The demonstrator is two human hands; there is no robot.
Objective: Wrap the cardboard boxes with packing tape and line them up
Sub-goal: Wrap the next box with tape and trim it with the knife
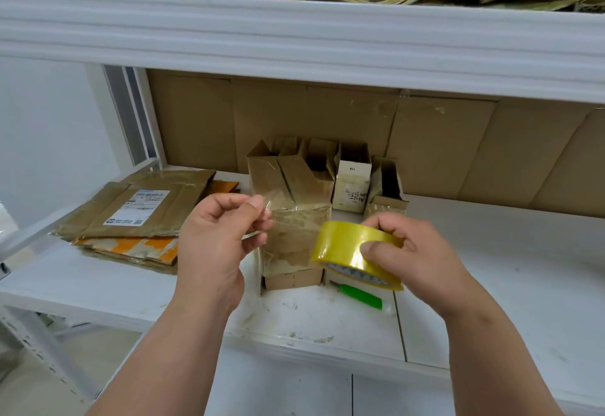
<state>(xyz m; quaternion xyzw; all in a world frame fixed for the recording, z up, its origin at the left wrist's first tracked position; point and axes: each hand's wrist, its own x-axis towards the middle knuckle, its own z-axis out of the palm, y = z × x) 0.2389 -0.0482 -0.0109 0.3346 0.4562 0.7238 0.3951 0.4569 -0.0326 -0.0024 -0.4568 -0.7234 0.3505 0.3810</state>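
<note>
Tape [288, 232] is pinched at its free end by the left hand [219, 239]; the right hand [409, 252] grips the yellow roll [350, 245]. Keep it tight before pressing onto the box [291, 193] at frame centre.

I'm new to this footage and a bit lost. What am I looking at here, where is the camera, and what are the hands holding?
There is no machine: a person wears a camera on the head, looking down at their own hands. The right hand grips a yellow tape roll. The left hand pinches the clear tape end pulled from it, in front of a cardboard box standing on a white shelf. Smaller boxes stand behind, flattened cardboard lies at left, and a green cutter lies under the roll.
</note>
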